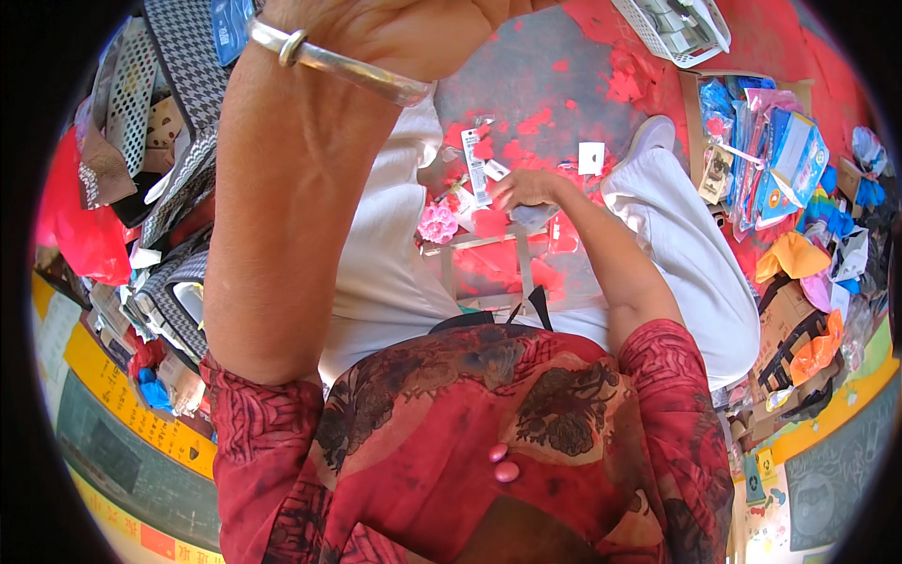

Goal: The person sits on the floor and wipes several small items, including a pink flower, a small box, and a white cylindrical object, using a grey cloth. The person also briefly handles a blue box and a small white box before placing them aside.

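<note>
My left arm rises large and close on the left, a silver bangle at its wrist. Of my left hand (404,36) only the wrist and part of the palm show; its fingers lie beyond the top edge. Between my legs, low over the red-blotched grey floor (564,113), my right hand (532,189) has its fingers curled down and closed; what they hold is too small to make out. A small white piece (495,170) lies at its fingertips. Beside that are a long white printed strip (475,167) and a pink ruffled flower (437,224). A clear greyish piece (533,217) shows under the palm.
A white card (591,158) lies beyond my right hand. At the right stands a cardboard box (693,113) of bagged goods, with a white basket (678,58) farther off. Houndstooth fabric (188,66) and a red bag (89,226) pile up on the left.
</note>
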Available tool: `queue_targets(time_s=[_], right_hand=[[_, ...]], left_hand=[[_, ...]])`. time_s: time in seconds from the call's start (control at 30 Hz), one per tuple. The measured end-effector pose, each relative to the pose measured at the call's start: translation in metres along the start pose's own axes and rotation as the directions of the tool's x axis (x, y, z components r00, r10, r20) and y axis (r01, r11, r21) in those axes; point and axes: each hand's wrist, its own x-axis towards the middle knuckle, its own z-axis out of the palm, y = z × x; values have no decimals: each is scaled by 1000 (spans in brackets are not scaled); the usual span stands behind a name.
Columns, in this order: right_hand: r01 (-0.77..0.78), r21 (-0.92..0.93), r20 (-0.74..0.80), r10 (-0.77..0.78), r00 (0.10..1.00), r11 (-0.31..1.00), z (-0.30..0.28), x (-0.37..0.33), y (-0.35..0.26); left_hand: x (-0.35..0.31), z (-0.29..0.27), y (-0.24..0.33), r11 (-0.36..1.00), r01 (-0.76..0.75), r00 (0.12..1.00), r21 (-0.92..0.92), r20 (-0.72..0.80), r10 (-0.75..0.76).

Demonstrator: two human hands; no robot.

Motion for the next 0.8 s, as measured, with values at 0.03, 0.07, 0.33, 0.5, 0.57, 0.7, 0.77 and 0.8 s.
queue_targets(time_s=[0.03, 0.07, 0.33, 0.5, 0.57, 0.7, 0.77, 0.8], right_hand=[[82, 267, 172, -131, 976, 960, 2, 2, -2], [18, 15, 130, -20, 991, 1000, 2, 3, -3], [-376, -363, -293, 278, 915, 853, 50, -8, 25], [-537, -109, -396, 459, 795, 836, 79, 9, 24], [-556, -24, -419, 497, 760, 831, 77, 8, 24], [-475, -11, -421, 427, 800, 880, 71, 6, 27], [-503, 7, -438, 455, 775, 864, 74, 13, 29], [-515, 19, -450, 467, 761, 857, 77, 19, 30]], left_hand=[[0, 2, 0, 1000, 10, 1000, -13, -5, -10], [-2, 3, 3, 999, 27, 1000, -27, -4, -27], [-9, -7, -3, 1000, 27, 999, -3, 26, -27], [-18, -12, -10, 994, 98, 994, -38, 52, -96], [-19, -12, -11, 992, 117, 992, -48, 54, -115], [-18, -11, -15, 990, 129, 991, -60, 54, -126], [-15, -10, -18, 990, 126, 991, -63, 56, -122], [-14, -10, -19, 990, 127, 991, -59, 59, -124]])
